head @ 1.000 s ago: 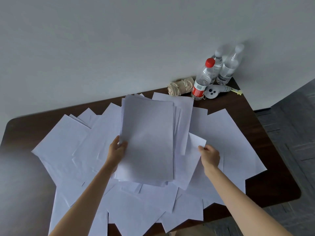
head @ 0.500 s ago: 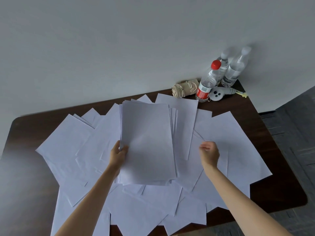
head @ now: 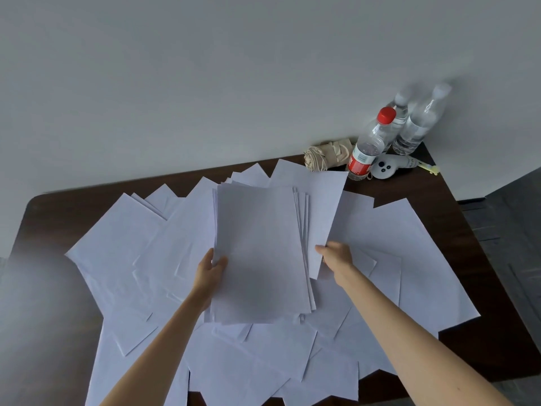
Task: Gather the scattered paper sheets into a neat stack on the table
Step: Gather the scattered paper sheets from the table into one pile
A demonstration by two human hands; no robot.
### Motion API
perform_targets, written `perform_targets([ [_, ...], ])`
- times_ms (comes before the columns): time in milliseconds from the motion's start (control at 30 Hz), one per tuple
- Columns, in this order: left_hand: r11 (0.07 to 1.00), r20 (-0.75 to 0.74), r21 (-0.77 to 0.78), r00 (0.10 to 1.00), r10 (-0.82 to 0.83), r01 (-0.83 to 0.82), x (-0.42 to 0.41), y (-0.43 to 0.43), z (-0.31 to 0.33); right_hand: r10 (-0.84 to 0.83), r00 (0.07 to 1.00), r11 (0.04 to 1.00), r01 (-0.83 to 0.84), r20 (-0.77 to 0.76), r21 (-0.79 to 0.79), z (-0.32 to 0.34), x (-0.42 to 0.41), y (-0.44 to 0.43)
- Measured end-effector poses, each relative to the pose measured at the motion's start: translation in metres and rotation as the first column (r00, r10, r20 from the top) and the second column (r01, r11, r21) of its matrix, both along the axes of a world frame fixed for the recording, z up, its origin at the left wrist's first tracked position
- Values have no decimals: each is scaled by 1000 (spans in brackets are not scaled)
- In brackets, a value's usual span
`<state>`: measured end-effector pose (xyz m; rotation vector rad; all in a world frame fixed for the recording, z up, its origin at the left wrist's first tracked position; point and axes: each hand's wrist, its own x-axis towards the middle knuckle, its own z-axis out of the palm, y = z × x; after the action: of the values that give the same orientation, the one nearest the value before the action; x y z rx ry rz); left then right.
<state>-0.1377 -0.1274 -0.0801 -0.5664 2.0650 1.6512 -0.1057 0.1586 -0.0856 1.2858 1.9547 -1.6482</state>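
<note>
sheets of paper (head: pixel 263 361) are lying scattered and overlapping across the dark bench (head: pixel 483 347), some reaching past its near edge. above them the left hand (head: pixel 209 273) is gripping the left edge of a gathered stack (head: pixel 260 253). just beside it the right hand (head: pixel 336 256) is pinching the lower edge of a single sheet (head: pixel 322 206). at the far right corner three bottles (head: pixel 367 148), a rolled cloth (head: pixel 325 156) and a white gadget (head: pixel 386 168) are sitting against the wall.

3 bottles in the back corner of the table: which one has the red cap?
The front bottle, nearest the paper sheets; it also has a red label. The two bottles behind it have pale caps and no red label.
</note>
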Motion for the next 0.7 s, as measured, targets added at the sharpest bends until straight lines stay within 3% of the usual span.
perform_targets([
  [67,1000,-13,20,1000,8,-8,0,-2,1,139,990,977,-140,17,159,-3,3,2],
  [133,998,-27,56,999,17,-16,1,-2,5,210,977,953,-213,35,215,-2,8,9],
  [467,981,-3,192,999,39,-38,5,22,4,402,895,905,-421,195,63,12,39,51],
  [567,984,6,178,1000,1,-2,7,39,-1,346,921,911,-375,180,168,15,40,51],
  [700,990,0,129,999,-49,49,6,61,-9,176,984,977,-177,25,115,11,30,47],
])
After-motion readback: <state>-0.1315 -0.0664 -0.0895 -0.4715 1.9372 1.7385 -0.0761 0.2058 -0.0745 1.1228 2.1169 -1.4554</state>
